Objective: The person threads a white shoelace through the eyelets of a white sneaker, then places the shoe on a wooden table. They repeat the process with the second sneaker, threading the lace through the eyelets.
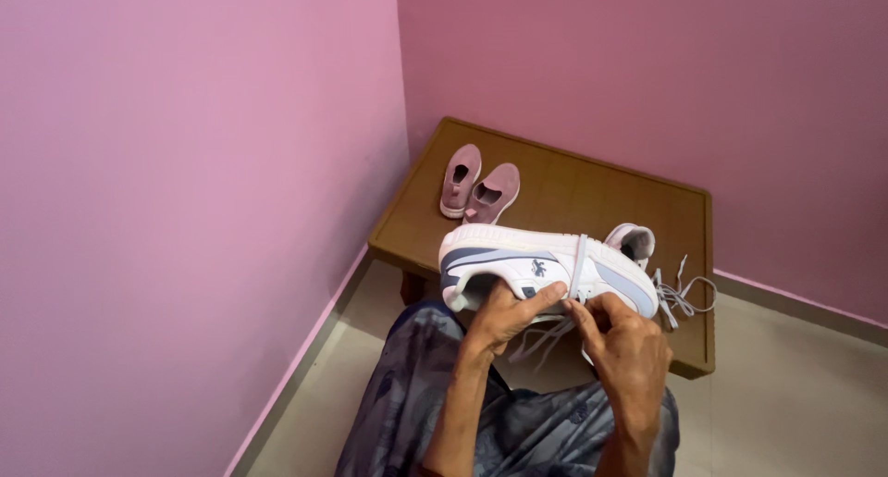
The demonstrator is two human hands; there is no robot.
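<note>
Lacing underway: left hand [504,315] grips white sneaker [546,266] from below, right hand [622,343] pinches lace [578,266] looped over it. Ends loose; second sneaker [633,241] waits on desk [573,195].

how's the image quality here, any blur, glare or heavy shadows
Head view: even, soft light, no glare on the pink walls; the white sneaker and both hands, left hand and right hand, look slightly soft; a mild shadow lies under the wooden table; the pink shoes are readable.
</note>
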